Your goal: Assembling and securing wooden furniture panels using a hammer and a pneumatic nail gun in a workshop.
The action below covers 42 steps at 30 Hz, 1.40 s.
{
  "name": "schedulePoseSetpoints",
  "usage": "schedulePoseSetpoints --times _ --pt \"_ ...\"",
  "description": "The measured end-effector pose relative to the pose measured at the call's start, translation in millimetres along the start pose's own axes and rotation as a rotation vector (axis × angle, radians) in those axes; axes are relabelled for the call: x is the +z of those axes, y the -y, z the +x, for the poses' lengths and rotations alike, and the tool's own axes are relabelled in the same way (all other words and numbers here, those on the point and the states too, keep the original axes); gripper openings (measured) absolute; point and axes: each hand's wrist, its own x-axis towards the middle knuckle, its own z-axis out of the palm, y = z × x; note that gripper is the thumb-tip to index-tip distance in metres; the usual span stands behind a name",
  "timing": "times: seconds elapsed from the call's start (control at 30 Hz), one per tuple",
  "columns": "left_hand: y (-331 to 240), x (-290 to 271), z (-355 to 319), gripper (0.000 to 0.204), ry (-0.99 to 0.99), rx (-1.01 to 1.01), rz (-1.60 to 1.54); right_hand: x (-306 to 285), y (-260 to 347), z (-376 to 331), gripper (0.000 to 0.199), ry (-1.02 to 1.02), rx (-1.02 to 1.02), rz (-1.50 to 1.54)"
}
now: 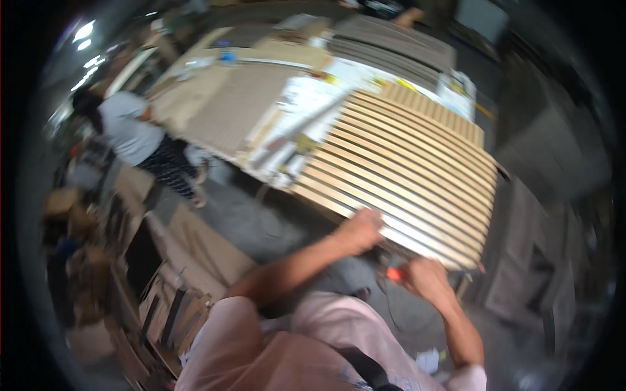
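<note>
Pale wood slats fill the panel (pixel 404 169) my hands work on: my left hand (pixel 360 229) lies curled on its near edge, pressing it down, while my right hand (pixel 425 277) is closed around a small orange tool (pixel 395 274) just below that edge. I judge the slats look all laid, edge work underway. Farther left, papers (pixel 297 124) cover the workbench (pixel 228 104); a person (pixel 140 140) bends beside it.

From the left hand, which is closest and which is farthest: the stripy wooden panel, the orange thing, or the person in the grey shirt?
1. Slatted wooden panel: under the left hand, touching its near edge.
2. Orange thing: just right, in the right hand.
3. Person in the grey shirt: far left.
</note>
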Motion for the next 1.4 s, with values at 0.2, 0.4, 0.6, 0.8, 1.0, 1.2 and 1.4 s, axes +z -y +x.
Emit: schedulePoseSetpoints --times 0.2,0.4,0.6,0.8,1.0,1.2,1.4 --pt "1 -9 -1 0.03 0.014 -0.005 0.095 7 -1 0 0.024 -0.118 -0.006 0.007" --pt "53 -46 -36 0.032 0.009 0.012 0.119 -26 18 -1 0.029 -0.011 0.047 0.121" --pt "122 -89 -82 0.034 -0.008 -0.117 0.119 -73 50 75 0.029 -0.01 0.054 0.254" --pt "117 -31 -122 0.05 -0.712 -1.116 -0.73 -86 97 179 0.025 -0.055 0.08 0.243" --pt "53 -31 -80 0.062 -1.157 -0.832 -1.811 -87 138 286 0.023 0.046 -0.349 0.075" --pt "80 -20 -85 0.037 -0.896 -1.19 -1.707 -85 165 362 0.028 0.45 -0.504 -0.407" --pt "82 -11 -84 0.033 -0.877 -1.206 -1.628 -77 189 380 0.023 0.401 -0.563 -0.363"
